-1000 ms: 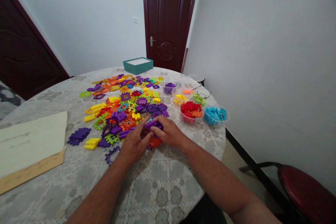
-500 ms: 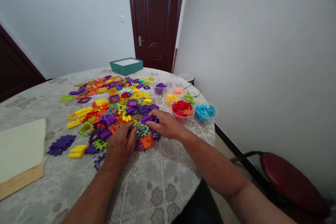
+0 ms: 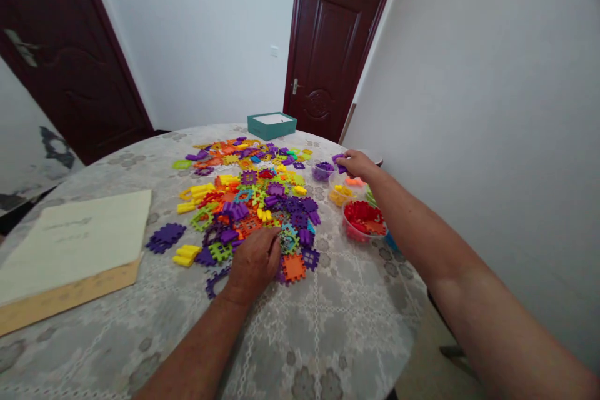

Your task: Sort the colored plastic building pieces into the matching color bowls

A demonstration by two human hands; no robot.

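Purple piece [image 3: 338, 162] in the right hand

The right hand [image 3: 355, 164] has a narrow grip on it, above the bench [image 3: 304, 325], at two o'clock from the pile [image 3: 248, 225]. A purple-filled tub [image 3: 321, 179] is close by at nine o'clock. The left hand [image 3: 255, 262] is at the pile's six o'clock; whether its grip holds anything, I cannot tell.

Wearer's body: bare left hand [image 3: 255, 259], bare right hand [image 3: 359, 164].
Left forearm [image 3: 201, 347], in from 7 o'clock: uncovered to frame edge, narrowing handward. Right arm [image 3: 450, 262], in from 4 o'clock: likewise uncovered, smooth contour, tapering handward.
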